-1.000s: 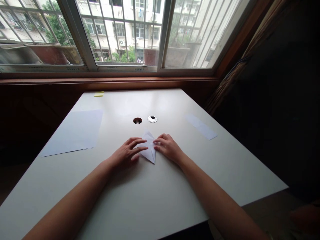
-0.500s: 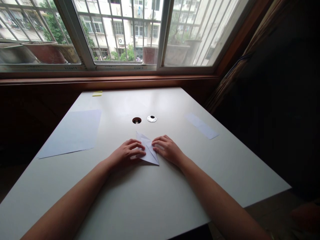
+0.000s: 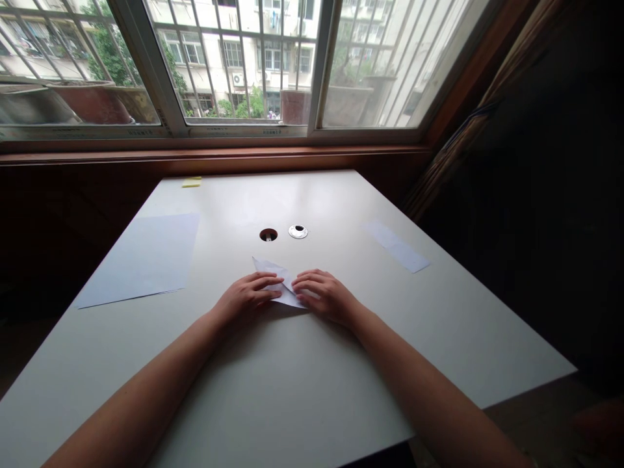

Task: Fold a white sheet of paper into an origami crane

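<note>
Your L hand [image 3: 247, 292] & R hand [image 3: 325, 294] are slightly apart, fingertips facing each other over a folded white paper [image 3: 273, 267] nr the mid. of the white tabletop [image 3: 292, 390]. L fingers lie across its left part; R fingers touch its right side. Can't make out if either hand's actually pinching it. One pointed corner sticks out past your L fingers, angled away from you; a fold edge shows btwn the hands. Just beyond: round cable hole [image 3: 268, 235] w/ a grommet cover [image 3: 298, 232] beside it. Off left, flat paper sheets [image 3: 141, 260], stacked; off right, a narrow paper strip [image 3: 397, 246], lying diag. Far L corner: yellow sticky notes [image 3: 192, 182]. Behind that, a sliding window [image 3: 318, 78] w/ flowerpots [image 3: 92, 103] outside; gathered curtain [image 3: 433, 179] on R.
</note>
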`<control>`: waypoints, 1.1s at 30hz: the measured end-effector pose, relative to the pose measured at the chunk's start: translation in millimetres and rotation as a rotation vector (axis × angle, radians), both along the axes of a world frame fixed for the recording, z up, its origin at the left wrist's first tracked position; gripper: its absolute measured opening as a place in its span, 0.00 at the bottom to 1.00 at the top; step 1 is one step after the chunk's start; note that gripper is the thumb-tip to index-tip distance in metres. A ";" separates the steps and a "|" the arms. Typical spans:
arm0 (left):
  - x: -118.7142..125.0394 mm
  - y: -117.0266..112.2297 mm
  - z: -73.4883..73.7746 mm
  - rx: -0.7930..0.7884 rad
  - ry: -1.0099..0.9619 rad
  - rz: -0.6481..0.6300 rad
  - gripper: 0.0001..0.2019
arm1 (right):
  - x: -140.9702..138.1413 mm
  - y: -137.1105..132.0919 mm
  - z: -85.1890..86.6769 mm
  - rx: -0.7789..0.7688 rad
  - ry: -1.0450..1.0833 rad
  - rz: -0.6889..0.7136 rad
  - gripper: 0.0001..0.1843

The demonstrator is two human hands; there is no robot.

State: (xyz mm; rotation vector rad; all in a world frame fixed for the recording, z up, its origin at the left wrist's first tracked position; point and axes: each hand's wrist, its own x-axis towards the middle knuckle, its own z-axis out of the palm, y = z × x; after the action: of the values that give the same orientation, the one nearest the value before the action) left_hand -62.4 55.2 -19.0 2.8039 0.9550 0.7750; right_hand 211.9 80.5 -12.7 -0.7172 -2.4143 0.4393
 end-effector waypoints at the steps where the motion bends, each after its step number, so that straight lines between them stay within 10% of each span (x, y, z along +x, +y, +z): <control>1: -0.5 0.8 -1.7 0.013 0.011 0.022 0.13 | -0.3 0.1 0.4 -0.001 0.000 0.025 0.10; 16: 6.3 -1.4 2.8 0.048 -0.061 0.029 0.07 | -2.1 3.6 -8.6 -0.033 0.104 0.090 0.07; 33: 10.3 -5.6 7.5 -0.307 -0.142 0.112 0.10 | -7.1 1.6 0.6 -0.161 0.114 0.009 0.03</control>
State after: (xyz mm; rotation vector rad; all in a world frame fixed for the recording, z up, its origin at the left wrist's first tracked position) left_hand -52.1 49.6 -11.4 2.4195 1.1081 0.7547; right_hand 204.8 82.1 -12.1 -0.7296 -2.2946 0.6666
